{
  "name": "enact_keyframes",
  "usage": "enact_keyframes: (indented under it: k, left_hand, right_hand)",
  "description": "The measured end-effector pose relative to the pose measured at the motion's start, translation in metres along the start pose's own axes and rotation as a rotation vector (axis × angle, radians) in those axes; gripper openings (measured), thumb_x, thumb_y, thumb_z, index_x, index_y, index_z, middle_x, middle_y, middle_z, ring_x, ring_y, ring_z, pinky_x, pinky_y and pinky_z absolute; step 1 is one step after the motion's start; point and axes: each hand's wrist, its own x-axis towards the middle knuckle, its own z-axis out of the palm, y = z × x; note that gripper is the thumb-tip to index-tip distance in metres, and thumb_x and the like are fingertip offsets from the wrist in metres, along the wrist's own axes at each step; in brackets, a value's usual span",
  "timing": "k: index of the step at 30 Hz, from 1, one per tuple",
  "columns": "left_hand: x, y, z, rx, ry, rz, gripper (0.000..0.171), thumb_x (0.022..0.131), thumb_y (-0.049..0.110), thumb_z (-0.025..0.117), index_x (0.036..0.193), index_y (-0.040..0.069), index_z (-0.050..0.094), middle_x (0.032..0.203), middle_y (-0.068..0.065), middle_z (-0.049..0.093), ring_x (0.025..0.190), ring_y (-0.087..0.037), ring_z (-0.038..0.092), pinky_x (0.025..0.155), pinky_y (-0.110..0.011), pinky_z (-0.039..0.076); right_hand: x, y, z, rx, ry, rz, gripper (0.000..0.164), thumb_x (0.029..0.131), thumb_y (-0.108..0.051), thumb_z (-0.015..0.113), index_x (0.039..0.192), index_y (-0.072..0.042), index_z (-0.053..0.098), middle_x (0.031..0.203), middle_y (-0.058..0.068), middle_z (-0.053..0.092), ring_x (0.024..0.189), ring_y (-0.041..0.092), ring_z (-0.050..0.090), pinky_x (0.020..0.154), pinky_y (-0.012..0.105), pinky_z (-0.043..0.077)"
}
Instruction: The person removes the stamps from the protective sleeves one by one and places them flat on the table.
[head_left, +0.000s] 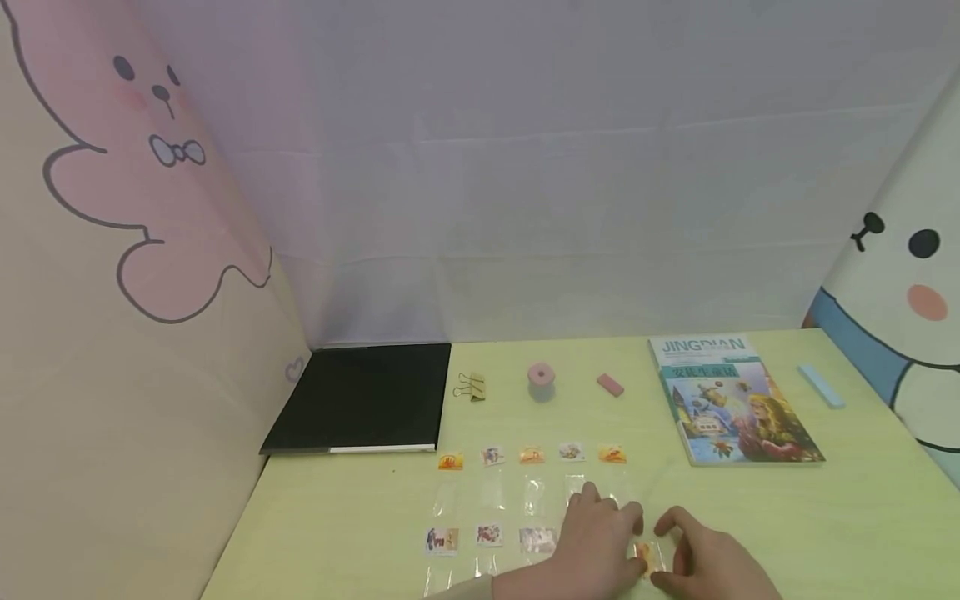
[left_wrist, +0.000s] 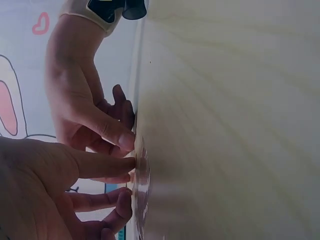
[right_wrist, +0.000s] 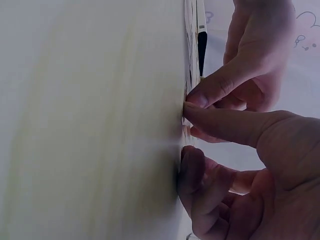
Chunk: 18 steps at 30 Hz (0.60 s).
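My left hand (head_left: 588, 542) and right hand (head_left: 708, 558) meet over the table at the lower right of the card rows. Between them lies a small orange picture card (head_left: 647, 557) with clear plastic round it. Thumb and fingers of each hand are curled at its opposite side edges. Low at the tabletop in the left wrist view, shiny clear film (left_wrist: 143, 190) shows by the fingertips. Both thumbs come close together in the right wrist view, where the card is mostly hidden.
Several small picture cards (head_left: 532, 454) lie in rows with clear strips (head_left: 534, 497) below. Behind are a black flat panel (head_left: 360, 396), a binder clip (head_left: 474, 387), a pink-topped spool (head_left: 541, 383) and a pink block (head_left: 611, 384). At right lie a book (head_left: 738, 408) and a blue bar (head_left: 821, 386).
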Motion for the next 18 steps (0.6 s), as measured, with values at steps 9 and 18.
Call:
enact_keyframes:
  k: [9, 18]
  left_hand:
    - [-0.0011, 0.0038, -0.0032, 0.031, 0.057, 0.031, 0.024, 0.066, 0.041, 0.077, 0.083, 0.034, 0.062, 0.065, 0.019, 0.046, 0.069, -0.007, 0.03, 0.063, -0.022, 0.023]
    - [0.001, 0.0056, -0.0035, -0.026, -0.028, -0.003, 0.025, 0.065, 0.036, 0.078, 0.08, 0.034, 0.058, 0.073, 0.017, 0.042, 0.074, -0.007, 0.029, 0.064, -0.022, 0.024]
  right_hand:
    - [0.0016, -0.0041, 0.0001, -0.009, -0.021, 0.021, 0.044, 0.071, -0.038, 0.078, 0.103, -0.019, 0.055, 0.065, -0.005, 0.05, 0.053, 0.008, 0.044, 0.049, 0.024, 0.034]
    - [0.006, -0.0082, 0.0017, 0.0, -0.049, 0.094, 0.04, 0.069, -0.038, 0.079, 0.097, -0.02, 0.056, 0.069, -0.002, 0.05, 0.059, 0.014, 0.045, 0.053, 0.026, 0.033]
